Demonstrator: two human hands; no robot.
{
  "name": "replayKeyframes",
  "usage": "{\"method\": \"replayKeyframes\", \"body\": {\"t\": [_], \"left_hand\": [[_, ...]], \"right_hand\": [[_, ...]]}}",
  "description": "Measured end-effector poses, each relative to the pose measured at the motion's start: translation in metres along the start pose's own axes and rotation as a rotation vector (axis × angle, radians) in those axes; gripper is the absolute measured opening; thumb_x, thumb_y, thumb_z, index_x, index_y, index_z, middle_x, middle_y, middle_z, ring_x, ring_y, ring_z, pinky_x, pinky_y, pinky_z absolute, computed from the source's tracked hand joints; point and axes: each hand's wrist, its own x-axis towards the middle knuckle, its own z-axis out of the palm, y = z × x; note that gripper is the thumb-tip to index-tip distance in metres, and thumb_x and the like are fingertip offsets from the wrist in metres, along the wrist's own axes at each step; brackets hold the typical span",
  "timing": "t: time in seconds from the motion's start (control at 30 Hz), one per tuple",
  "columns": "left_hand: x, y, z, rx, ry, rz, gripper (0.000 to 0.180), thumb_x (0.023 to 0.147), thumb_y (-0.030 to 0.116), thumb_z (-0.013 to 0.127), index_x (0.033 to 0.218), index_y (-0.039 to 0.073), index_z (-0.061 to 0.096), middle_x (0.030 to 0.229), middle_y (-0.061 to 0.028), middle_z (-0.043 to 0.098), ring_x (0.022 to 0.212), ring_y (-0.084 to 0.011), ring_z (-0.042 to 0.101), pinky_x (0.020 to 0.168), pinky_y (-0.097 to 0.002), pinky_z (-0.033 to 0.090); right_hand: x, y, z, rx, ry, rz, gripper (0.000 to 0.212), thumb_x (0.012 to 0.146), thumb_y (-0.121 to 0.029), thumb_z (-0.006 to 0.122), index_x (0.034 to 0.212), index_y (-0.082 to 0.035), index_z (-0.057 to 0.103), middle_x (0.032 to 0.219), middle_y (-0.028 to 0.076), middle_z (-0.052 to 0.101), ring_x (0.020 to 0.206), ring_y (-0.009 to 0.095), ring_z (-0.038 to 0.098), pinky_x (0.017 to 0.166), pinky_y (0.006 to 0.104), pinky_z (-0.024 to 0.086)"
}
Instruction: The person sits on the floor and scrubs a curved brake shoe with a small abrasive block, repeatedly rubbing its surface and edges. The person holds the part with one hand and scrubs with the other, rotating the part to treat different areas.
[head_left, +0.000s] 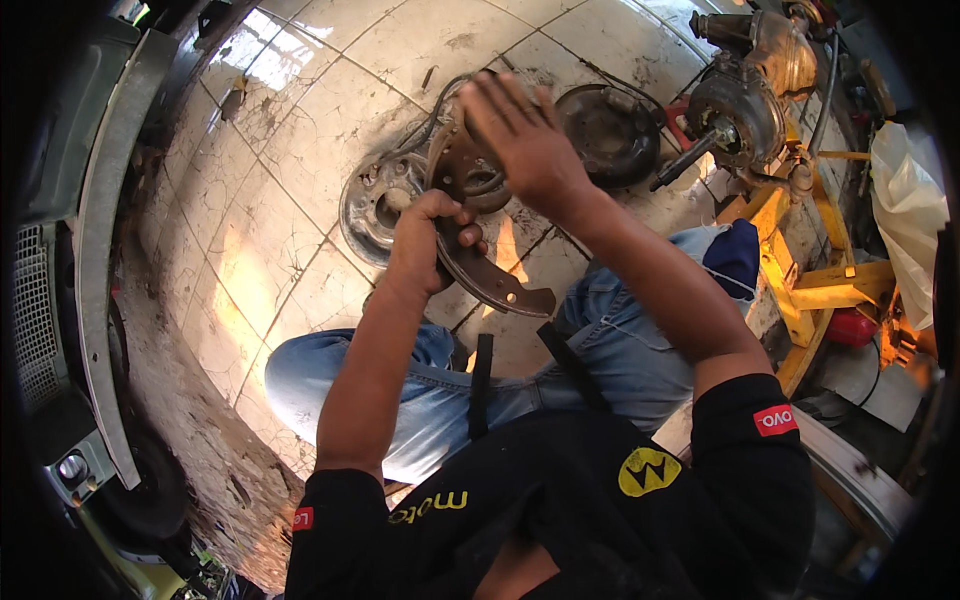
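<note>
My left hand [425,243] is closed round the middle of a curved, rusty brake shoe [508,288], holding it up over the floor between my knees. My right hand [530,145] is raised at the shoe's far end, fingers stretched out flat; whether its palm touches the shoe is hidden. Just beyond, a brown, rusty round part [465,172] shows partly behind the shoe and my hands. To the left lies a silvery round plate with holes [362,215], partly covered by my left hand. A dark round brake plate [612,140] lies to the right.
A dark cable [440,100] runs along the tiled floor [300,130]. At the right stand a greasy hub assembly [738,110], a yellow metal stand [790,270] and a whitish plastic sheet [905,195]. A long metal beam [95,230] borders the left side.
</note>
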Motion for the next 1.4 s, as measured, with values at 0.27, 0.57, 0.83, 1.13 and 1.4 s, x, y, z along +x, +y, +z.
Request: {"method": "replayKeyframes", "body": {"t": [0.27, 0.57, 0.83, 1.13, 1.4], "left_hand": [[-0.006, -0.003, -0.001, 0.013, 0.001, 0.007, 0.018, 0.078, 0.016, 0.052, 0.095, 0.012, 0.050, 0.072, 0.0003, 0.047, 0.056, -0.0137, 0.047, 0.064, -0.0360, 0.048], [-0.007, -0.002, -0.001, 0.024, 0.004, -0.004, 0.018, 0.078, 0.016, 0.051, 0.096, 0.011, 0.050, 0.071, -0.0006, 0.047, 0.055, -0.0142, 0.047, 0.063, -0.0366, 0.048], [-0.005, -0.003, -0.003, -0.020, -0.019, 0.003, 0.016, 0.076, 0.011, 0.050, 0.092, 0.008, 0.047, 0.072, -0.0035, 0.046, 0.058, -0.0168, 0.047, 0.063, -0.0396, 0.049], [-0.008, -0.003, 0.000, -0.052, 0.011, 0.003, 0.014, 0.077, 0.012, 0.049, 0.090, 0.008, 0.046, 0.073, -0.0034, 0.047, 0.058, -0.0163, 0.047, 0.064, -0.0391, 0.049], [-0.007, -0.001, 0.000, -0.087, -0.005, -0.013, 0.011, 0.077, 0.012, 0.049, 0.086, 0.009, 0.046, 0.072, -0.0036, 0.047, 0.058, -0.0166, 0.048, 0.065, -0.0390, 0.050]], "right_hand": [[0.001, 0.017, -0.001, -0.075, -0.061, 0.161, 0.062, 0.094, -0.016, 0.046, 0.153, -0.015, 0.026, 0.160, 0.009, 0.025, 0.149, 0.027, 0.021, 0.118, 0.0566, 0.014], [0.001, 0.027, 0.005, -0.154, -0.141, 0.203, 0.064, 0.093, -0.024, 0.055, 0.151, -0.012, 0.030, 0.160, 0.009, 0.026, 0.148, 0.030, 0.021, 0.117, 0.0579, 0.014], [0.007, 0.016, 0.005, -0.127, -0.318, 0.277, 0.062, 0.095, -0.016, 0.046, 0.153, -0.018, 0.026, 0.162, 0.008, 0.021, 0.149, 0.030, 0.020, 0.119, 0.0552, 0.012], [-0.002, 0.021, 0.020, -0.151, -0.150, 0.051, 0.065, 0.092, -0.013, 0.050, 0.153, -0.016, 0.027, 0.159, 0.010, 0.027, 0.148, 0.031, 0.022, 0.117, 0.0567, 0.016], [-0.007, 0.007, 0.012, -0.021, -0.142, -0.027, 0.066, 0.089, -0.012, 0.055, 0.150, -0.018, 0.032, 0.159, 0.009, 0.027, 0.146, 0.031, 0.027, 0.117, 0.0534, 0.020]]}}
